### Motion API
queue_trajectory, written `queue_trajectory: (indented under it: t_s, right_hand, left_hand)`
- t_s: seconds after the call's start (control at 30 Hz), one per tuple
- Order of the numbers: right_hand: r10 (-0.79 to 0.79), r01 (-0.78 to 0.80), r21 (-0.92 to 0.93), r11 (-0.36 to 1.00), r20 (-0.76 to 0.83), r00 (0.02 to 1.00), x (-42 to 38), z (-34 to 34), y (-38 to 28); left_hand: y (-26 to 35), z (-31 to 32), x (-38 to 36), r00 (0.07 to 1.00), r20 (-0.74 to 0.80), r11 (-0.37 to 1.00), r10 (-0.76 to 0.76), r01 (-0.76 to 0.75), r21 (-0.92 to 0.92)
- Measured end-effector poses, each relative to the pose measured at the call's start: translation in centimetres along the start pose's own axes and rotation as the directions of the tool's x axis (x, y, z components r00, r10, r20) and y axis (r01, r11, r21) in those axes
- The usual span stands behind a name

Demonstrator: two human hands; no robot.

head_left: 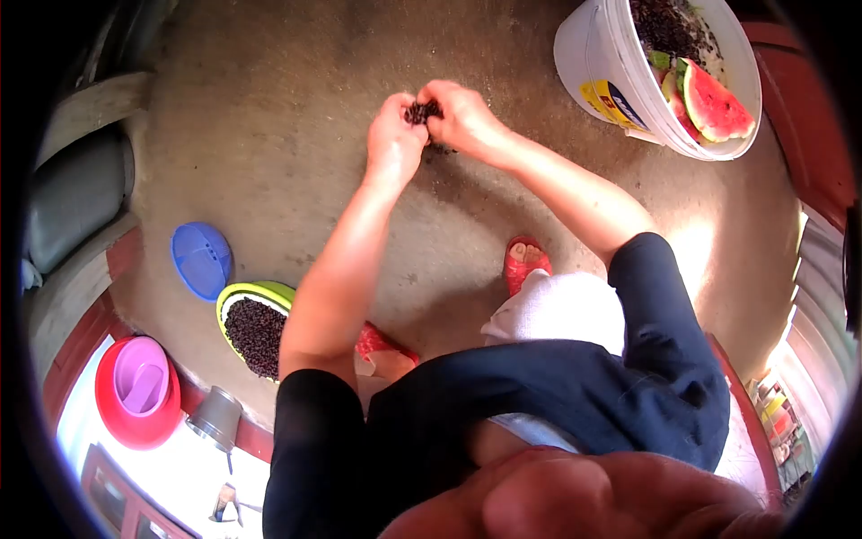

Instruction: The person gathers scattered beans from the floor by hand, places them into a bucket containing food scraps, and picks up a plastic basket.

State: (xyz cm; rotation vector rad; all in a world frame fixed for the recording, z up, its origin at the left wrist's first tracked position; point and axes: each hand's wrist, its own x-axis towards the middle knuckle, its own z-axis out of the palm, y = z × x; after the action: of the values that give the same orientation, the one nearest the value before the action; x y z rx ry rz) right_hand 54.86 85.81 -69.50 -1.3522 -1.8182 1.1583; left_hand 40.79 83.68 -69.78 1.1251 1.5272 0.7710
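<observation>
My left hand and my right hand meet above the floor, fingers bent around a clump of small dark berry-like pieces. Both hands grip it, one from each side; the exact kind is too small to tell. A few similar dark bits show just below the hands. Closer to my body, left of my left forearm, a green-rimmed basin holds a heap of small dark pieces. My forearm and sleeve lie close to its right side.
A white bucket at upper right holds watermelon slices and dark scraps. A blue strainer-like dish lies on the floor at left. Red and pink basins and a grey pot are at lower left.
</observation>
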Motion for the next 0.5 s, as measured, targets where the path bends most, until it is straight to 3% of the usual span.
queue_trajectory:
  t_s: [0.07,0.13,0.17,0.2,0.23,0.27,0.3,0.37,0.4,0.47,0.5]
  right_hand:
    - [-0.089,0.091,0.014,0.996,-0.104,0.991,0.5,-3.6,-3.1]
    - [-0.278,0.228,-0.2,0.953,-0.277,0.92,0.7,-8.1,-6.0]
    - [-0.403,0.318,-0.268,0.909,-0.376,0.834,0.8,-10.6,-7.0]
    - [-0.217,0.145,-0.243,0.959,-0.306,0.927,0.1,-13.7,-8.6]
    - [-0.361,0.198,-0.39,0.899,-0.408,0.838,-0.8,-16.6,-10.9]
    - [-0.346,0.191,-0.357,0.914,-0.446,0.826,-1.2,-18.9,-10.9]
    - [-0.491,0.247,-0.489,0.837,-0.468,0.735,-1.5,-21.4,-9.6]
    - [-0.324,0.029,-0.578,0.816,-0.415,0.85,-2.9,-25.7,-8.5]
    - [-0.205,-0.101,-0.671,0.734,-0.361,0.91,-3.9,-27.2,-7.7]
    - [-0.116,-0.24,-0.76,0.604,-0.381,0.917,-5.8,-28.4,-7.4]
    - [-0.161,-0.249,-0.722,0.645,-0.447,0.88,-6.5,-28.1,-8.4]
  left_hand:
    - [4.5,0.0,0.9,0.971,0.007,0.954,0.239,-0.236,0.183]
    - [11.7,0.5,0.8,0.874,0.082,0.804,0.48,-0.475,0.357]
    - [15.2,1.3,0.9,0.763,0.129,0.735,0.633,-0.645,0.207]
    - [17.9,2.3,0.5,0.679,0.163,0.659,0.716,-0.734,0.162]
    - [20.2,3.8,0.0,0.615,0.2,0.594,0.762,-0.788,0.161]
    - [22.1,5.6,-0.3,0.552,0.243,0.528,0.798,-0.834,0.159]
    - [23.2,7.5,-0.4,0.518,0.3,0.484,0.801,-0.855,0.183]
    - [23.3,11.2,0.0,0.511,0.444,0.434,0.736,-0.86,0.27]
    - [22.8,12.6,0.2,0.524,0.511,0.419,0.682,-0.852,0.314]
    - [22.0,14.1,0.3,0.505,0.558,0.378,0.659,-0.863,0.335]
    - [22.2,13.9,0.2,0.482,0.541,0.368,0.69,-0.876,0.31]
